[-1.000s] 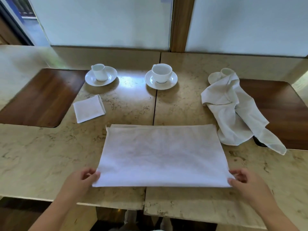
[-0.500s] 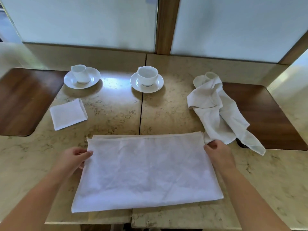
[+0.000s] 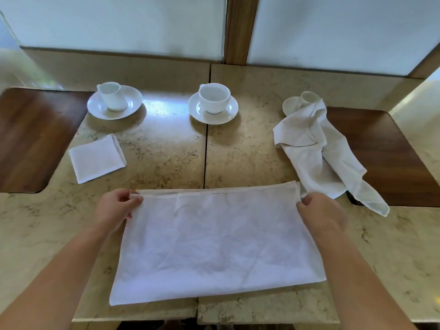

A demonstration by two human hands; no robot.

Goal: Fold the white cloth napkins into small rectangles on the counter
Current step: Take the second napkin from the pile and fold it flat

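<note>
At the far corners of the big napkin (image 3: 219,244), your left hand (image 3: 116,208) pinches the left corner and your right hand (image 3: 320,211) pinches the right one. That napkin lies flat on the counter (image 3: 166,148) right in front of you, folded in half once, with its near edge close to the counter's lip.

If you pull the far edge toward you and the two layers slip apart, the edges will not line up, and the rectangle will come out crooked. A pull that is too hard could also drag the cloth off the near lip.

To the left sits a small folded napkin (image 3: 97,158), already done. To the right a crumpled napkin (image 3: 316,153) waits, draped over a cup and saucer (image 3: 300,102). Two more cups sit on saucers, the left cup (image 3: 112,96) and the middle cup (image 3: 214,97). The middle cup looks empty; I cannot see into the others.
</note>
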